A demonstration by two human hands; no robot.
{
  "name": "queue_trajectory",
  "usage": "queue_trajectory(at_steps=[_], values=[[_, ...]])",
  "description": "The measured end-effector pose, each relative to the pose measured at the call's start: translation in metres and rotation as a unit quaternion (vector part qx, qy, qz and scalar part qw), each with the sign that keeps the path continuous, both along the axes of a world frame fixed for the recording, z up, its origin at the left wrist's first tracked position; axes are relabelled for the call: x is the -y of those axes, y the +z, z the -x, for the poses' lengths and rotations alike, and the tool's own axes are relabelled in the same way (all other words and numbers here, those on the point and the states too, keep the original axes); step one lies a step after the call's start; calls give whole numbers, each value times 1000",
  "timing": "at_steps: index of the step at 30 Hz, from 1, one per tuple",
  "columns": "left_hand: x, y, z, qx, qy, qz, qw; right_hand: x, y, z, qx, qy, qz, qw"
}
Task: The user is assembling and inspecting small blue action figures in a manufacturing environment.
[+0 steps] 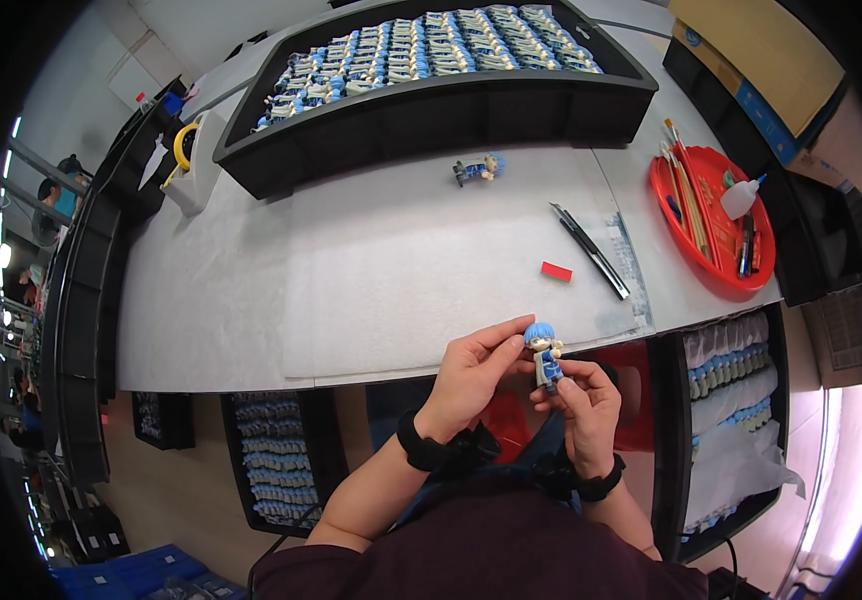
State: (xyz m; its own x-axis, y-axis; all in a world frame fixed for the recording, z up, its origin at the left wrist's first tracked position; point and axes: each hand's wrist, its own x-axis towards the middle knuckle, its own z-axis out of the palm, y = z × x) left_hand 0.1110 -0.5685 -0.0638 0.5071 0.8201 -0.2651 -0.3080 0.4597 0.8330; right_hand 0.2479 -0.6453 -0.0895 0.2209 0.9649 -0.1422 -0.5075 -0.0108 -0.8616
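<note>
Blue-haired, rounded fig – w/ R hand

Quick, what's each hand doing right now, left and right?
Left hand: closed on a small blue-haired figurine, at its head.
Right hand: closed on the same figurine, at its lower end.

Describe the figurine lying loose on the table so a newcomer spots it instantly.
Look for the big black tray on the white table. Just in front of it, a small blue-haired figurine lies head to the right. It alone lies loose, unlike the tray's packed figurines and the held figurine.
</note>
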Motion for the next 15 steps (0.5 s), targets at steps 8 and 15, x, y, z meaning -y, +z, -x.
queue_trajectory(at_steps=[8, 15], values=[[1, -11, 0, -173, -18, -247, 953, 1, 1, -2, -5, -12, -8, 1000], [0, -8, -2, -237, 4, -359, 903, 2, 1, -3, -2, -11, -8, 1000]])
